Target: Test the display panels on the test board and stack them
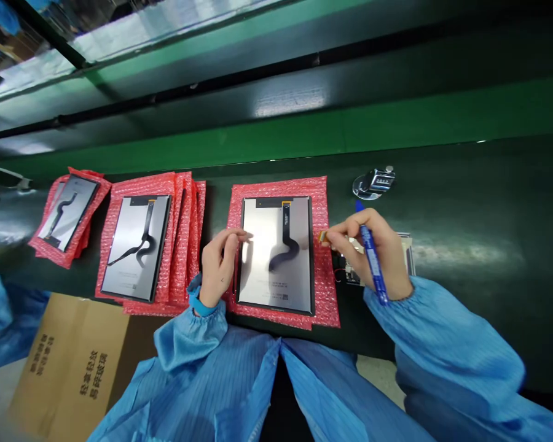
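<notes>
A tablet-sized display panel (pixel 262 264) lies back side up on red bubble-wrap bags (pixel 321 282) in front of me. Its dark flex cable (pixel 286 227) runs down from the top edge and curls over the silvery back. My left hand (pixel 219 264), fingers stretched out, rests its fingertips at the panel's left edge. My right hand (pixel 373 245) is closed, with a blue marker pen (pixel 372 261) lodged between its fingers. Thumb and index finger also pinch a small yellowish strip (pixel 322 236), like a connector end, beside the panel's right edge. Partly behind that hand lies a small circuit board (pixel 352 275).
A metal tally counter (pixel 374 183) stands behind my right hand. To the left, a second display panel (pixel 138 252) tops a stack of red bags, and a smaller panel (pixel 69 212) lies beyond. A cardboard box (pixel 69 362) sits below the bench edge, near another person's blue sleeve (pixel 0 319).
</notes>
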`<state>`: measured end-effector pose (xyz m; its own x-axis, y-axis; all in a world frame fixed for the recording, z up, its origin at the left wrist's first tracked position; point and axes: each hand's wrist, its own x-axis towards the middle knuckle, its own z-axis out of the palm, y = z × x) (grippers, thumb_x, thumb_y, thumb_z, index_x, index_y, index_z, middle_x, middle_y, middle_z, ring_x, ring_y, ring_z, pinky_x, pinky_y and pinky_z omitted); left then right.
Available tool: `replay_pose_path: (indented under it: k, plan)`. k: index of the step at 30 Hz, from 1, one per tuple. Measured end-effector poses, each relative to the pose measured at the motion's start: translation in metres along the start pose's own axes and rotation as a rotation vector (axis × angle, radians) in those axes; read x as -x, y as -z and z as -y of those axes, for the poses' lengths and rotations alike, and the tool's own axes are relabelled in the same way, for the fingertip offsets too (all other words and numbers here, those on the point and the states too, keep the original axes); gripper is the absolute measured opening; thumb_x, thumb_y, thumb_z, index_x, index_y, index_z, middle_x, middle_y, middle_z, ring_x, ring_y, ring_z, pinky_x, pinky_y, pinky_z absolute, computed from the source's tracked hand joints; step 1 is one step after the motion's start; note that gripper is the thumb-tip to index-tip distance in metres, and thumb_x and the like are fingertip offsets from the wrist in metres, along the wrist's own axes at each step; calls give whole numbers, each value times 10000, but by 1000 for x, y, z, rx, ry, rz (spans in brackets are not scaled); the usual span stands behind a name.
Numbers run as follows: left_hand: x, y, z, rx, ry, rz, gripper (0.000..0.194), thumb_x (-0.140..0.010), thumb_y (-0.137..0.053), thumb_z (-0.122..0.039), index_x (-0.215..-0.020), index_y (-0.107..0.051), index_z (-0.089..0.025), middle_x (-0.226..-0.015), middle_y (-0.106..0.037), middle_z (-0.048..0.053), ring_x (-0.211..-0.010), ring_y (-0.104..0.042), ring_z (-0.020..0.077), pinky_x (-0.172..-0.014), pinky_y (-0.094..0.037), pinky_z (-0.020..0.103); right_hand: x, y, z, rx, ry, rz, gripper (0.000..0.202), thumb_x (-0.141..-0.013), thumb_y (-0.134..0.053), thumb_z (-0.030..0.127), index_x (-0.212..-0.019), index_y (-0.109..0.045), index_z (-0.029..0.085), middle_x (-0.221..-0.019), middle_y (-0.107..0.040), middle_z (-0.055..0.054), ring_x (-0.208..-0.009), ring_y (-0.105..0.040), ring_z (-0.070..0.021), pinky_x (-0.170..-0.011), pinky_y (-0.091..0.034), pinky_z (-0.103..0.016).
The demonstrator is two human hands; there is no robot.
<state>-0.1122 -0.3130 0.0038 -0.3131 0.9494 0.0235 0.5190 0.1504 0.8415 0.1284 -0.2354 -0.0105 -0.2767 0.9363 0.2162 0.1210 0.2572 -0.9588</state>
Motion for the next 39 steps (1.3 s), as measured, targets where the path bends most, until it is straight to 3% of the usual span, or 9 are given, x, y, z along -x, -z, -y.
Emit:
replay_pose_path:
  k: [2,4,7,14,23,32,39]
  plan:
    - [3,10,13,-267,27,-32,321,-981,-439,-394,-939,-663,-168,-892,-689,68,-810,-621,194,-747,-426,316,-2,4,0,3,-5,-9,257,-876,-686,291,-805,-444,246,-752,-678,12,-658,-683,-171,-584,-504,-283]
    - [5,12,24,-416,83,21,270,-964,-491,-390,-889,-638,-175,-835,-673,48,-718,-600,183,-684,-397,309,-2,5,-1,19,-1,10,243,-879,-684,302,-803,-459,251,-754,-685,9,-651,-687,-177,-573,-512,-293]
    - [5,9,34,-410,88,96,224,-958,-510,-371,-858,-603,-194,-808,-666,29,-697,-603,176,-654,-388,294,-2,3,-4,46,14,43,224,-887,-683,322,-805,-487,251,-766,-689,2,-664,-693,-189,-591,-532,-316]
    - [2,6,39,-535,-52,74,155,-961,-466,-230,-841,-557,-194,-843,-649,46,-779,-607,196,-703,-401,297,-2,3,-15,6,22,80,178,-907,-680,295,-845,-521,243,-772,-682,12,-658,-689,-163,-610,-549,-294]
    - [0,-4,43,-306,34,23,159,-980,-460,-324,-886,-528,-216,-821,-633,19,-744,-602,186,-695,-404,290,-1,4,-20,16,-36,111,179,-914,-681,318,-873,-529,232,-783,-682,12,-691,-696,-161,-644,-552,-286]
    - [-6,3,51,-253,38,70,231,-1004,-390,-333,-852,-515,-212,-806,-617,19,-769,-596,176,-724,-420,283,-1,5,-20,7,-28,132,155,-922,-668,302,-877,-532,241,-786,-671,24,-708,-700,-153,-679,-556,-282]
    - [-8,-1,47,-291,28,96,161,-979,-436,-292,-844,-494,-227,-811,-616,21,-756,-595,199,-701,-381,305,-1,6,-18,29,-2,120,154,-924,-664,293,-872,-533,231,-783,-671,20,-703,-700,-151,-683,-555,-279]
